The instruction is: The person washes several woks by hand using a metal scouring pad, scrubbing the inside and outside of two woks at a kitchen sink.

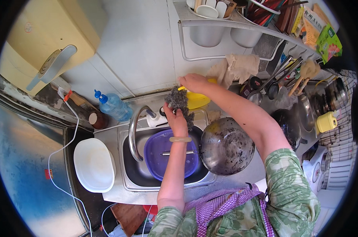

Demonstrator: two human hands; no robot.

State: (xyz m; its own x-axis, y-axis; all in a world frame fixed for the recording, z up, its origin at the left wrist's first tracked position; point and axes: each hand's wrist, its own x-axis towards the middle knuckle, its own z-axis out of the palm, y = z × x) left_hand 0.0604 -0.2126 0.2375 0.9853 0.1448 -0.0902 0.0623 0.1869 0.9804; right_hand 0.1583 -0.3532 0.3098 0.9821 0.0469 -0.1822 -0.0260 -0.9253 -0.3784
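My left hand (pixel 176 120) holds a grey clump of steel wool (pixel 179 99) above the back of the sink, and a pale bangle (pixel 180 139) circles that wrist. Just beyond, my right hand (pixel 195 83) is curled over the top of a yellow plastic bottle (pixel 199 100). A narrow yellow spout shows below its fingers, close to the steel wool. Beneath my left forearm a purple plastic basin (pixel 155 160) sits in the steel sink (pixel 131 174). A wok (pixel 227 146) with dark burnt patches lies right of it, its handle reaching over the basin.
A curved faucet (pixel 134 133) arches over the sink's left side. To the left stand a white tub (pixel 94 166) and a blue plastic bottle (pixel 115 106). A metal rack (pixel 202 57) with a draped cloth (pixel 241 66) overhangs the back right; a black pan (pixel 287 127) is farther right.
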